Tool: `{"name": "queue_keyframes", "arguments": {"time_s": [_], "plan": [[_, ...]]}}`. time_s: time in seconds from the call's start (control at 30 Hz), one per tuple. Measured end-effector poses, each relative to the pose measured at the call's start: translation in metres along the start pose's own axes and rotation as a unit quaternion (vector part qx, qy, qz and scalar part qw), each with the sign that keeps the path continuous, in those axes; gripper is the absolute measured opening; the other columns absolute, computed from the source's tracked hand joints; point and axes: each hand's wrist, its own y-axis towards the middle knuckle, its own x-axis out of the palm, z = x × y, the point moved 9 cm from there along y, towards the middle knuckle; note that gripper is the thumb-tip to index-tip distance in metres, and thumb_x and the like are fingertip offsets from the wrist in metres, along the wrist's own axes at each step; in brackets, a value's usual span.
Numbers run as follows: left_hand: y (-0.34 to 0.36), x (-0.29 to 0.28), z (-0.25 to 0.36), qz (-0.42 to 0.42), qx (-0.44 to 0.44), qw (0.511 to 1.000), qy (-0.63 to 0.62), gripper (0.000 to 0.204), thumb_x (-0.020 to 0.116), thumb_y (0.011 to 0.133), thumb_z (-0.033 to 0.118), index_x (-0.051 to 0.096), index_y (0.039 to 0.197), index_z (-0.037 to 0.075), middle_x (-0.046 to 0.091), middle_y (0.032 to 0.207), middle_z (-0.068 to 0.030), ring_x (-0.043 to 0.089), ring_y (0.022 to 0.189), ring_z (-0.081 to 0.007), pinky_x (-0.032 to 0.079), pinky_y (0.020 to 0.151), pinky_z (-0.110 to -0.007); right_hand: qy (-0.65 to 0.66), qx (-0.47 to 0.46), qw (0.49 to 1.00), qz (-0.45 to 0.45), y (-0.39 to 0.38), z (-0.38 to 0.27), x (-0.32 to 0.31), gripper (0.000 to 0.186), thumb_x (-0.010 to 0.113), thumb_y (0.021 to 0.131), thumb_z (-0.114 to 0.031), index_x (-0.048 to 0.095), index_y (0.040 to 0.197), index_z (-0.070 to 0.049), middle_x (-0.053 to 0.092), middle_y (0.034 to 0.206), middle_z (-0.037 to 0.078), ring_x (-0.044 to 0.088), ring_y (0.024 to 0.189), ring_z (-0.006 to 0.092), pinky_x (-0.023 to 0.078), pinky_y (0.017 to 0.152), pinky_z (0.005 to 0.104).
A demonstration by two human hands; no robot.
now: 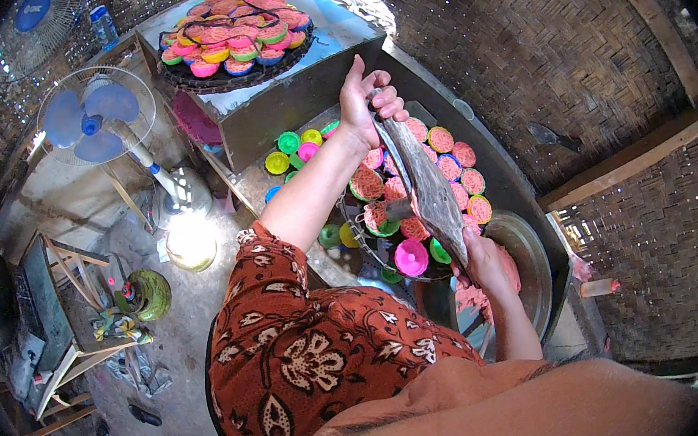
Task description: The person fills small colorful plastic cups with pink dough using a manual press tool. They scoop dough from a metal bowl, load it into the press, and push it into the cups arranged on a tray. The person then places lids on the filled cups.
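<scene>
Both my hands grip a long, weathered grey wooden press (426,184), held slantwise over a round rack of small cups. My left hand (368,101) is closed round its far end, while my right hand (487,261) wraps its near end. A short cylinder (400,209) juts out to the left from under the bar. Beside it, a green cup (381,221) holds pink strands. A pink cup (411,257) on the rack shows no strands. Several cups filled with pink strands (450,166) stand to the right of the press, partly hidden by it.
Pink dough (472,299) lies by a large metal basin (526,242) at my right. A tray (181,81) heaped with filled cups rests on the box behind. Bright cups (288,143) stand left of my arm. A fan (92,124) and a green gas cylinder (149,295) are further left.
</scene>
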Motion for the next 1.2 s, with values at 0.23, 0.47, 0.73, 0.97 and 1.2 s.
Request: {"name": "queue_keyframes", "arguments": {"time_s": [0.23, 0.47, 0.73, 0.97, 1.2], "plan": [[-0.010, 0.021, -0.008, 0.010, -0.006, 0.999, 0.034, 0.072, 0.035, 0.077, 0.072, 0.058, 0.099, 0.008, 0.053, 0.065, -0.0052, 0.052, 0.060, -0.0185, 0.040, 0.061, -0.032, 0.055, 0.001, 0.998, -0.021, -0.009, 0.004, -0.002, 0.052, 0.034, 0.091, -0.051, 0.053, 0.085, -0.002, 0.049, 0.051, 0.006, 0.040, 0.034, 0.0119, 0.031, 0.032, 0.0252], [-0.066, -0.062, -0.051, 0.043, -0.065, 0.723, 0.687, 0.084, 0.013, 0.086, 0.066, 0.054, 0.107, -0.004, 0.058, 0.102, -0.0185, 0.050, 0.099, -0.0293, 0.033, 0.091, -0.040, 0.145, -0.030, 0.989, 0.000, -0.013, 0.009, -0.004, 0.052, 0.036, 0.090, -0.053, 0.052, 0.085, -0.003, 0.049, 0.052, 0.006, 0.040, 0.034, 0.0112, 0.031, 0.032, 0.0237], [-0.106, -0.063, -0.052, 0.030, -0.064, 0.657, 0.751, 0.071, 0.018, 0.090, 0.057, 0.054, 0.104, -0.003, 0.051, 0.108, -0.0227, 0.042, 0.103, -0.0345, 0.029, 0.091, -0.040, 0.174, -0.079, 0.982, 0.003, -0.011, -0.001, 0.008, 0.044, 0.033, 0.094, -0.043, 0.050, 0.089, -0.002, 0.050, 0.057, 0.006, 0.041, 0.036, 0.0107, 0.033, 0.034, 0.0225], [-0.140, -0.009, -0.055, -0.076, 0.030, 0.362, 0.929, 0.048, 0.046, 0.085, 0.046, 0.057, 0.104, 0.004, 0.036, 0.129, -0.0176, 0.036, 0.110, -0.0353, 0.027, 0.090, -0.048, 0.177, -0.117, 0.977, 0.023, -0.019, -0.006, 0.005, 0.049, 0.036, 0.091, -0.050, 0.049, 0.086, -0.003, 0.050, 0.054, 0.008, 0.042, 0.035, 0.0120, 0.032, 0.032, 0.0231], [-0.144, 0.050, -0.007, 0.008, 0.192, 0.320, 0.928, 0.055, 0.074, 0.066, 0.026, 0.053, 0.113, 0.005, 0.044, 0.124, -0.0146, 0.041, 0.113, -0.0329, 0.030, 0.094, -0.046, 0.170, -0.183, 0.968, -0.013, -0.025, -0.024, 0.023, 0.035, 0.041, 0.093, -0.036, 0.053, 0.093, -0.003, 0.050, 0.057, 0.002, 0.041, 0.040, 0.0074, 0.032, 0.037, 0.0210]]}}
